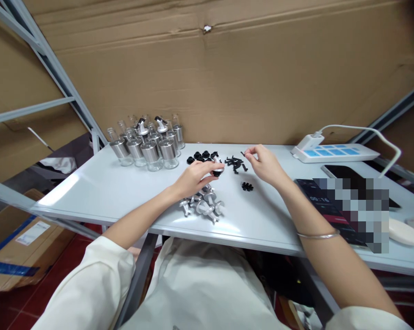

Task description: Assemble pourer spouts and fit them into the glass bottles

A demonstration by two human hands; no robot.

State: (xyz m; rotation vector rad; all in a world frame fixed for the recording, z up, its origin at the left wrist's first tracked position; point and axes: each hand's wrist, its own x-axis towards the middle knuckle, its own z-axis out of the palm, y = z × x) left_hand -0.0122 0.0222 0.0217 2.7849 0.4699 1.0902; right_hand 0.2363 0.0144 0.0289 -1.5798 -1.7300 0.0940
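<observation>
My left hand [195, 178] grips a silver-and-black pourer top [218, 169] between thumb and fingers, just above the table. Below it lies a pile of silver pourer tops [205, 204]. In a pinch, my right hand [262, 161] holds a small black lever piece [243, 154], whose tip shows beyond the fingertips. Between the hands are scattered several black lever pieces [235, 162]. Behind my left hand sits a group of round black stoppers [201, 156]. A cluster of small black parts [247, 186] lies near my right wrist.
Several glass bottles with steel sleeves [152, 153] stand at the back left, two with pourers fitted. A white power strip [337, 153] with a cable, a dark phone [360, 183] and a second lit phone [325, 206] lie at the right. Cardboard [227, 82] walls the back.
</observation>
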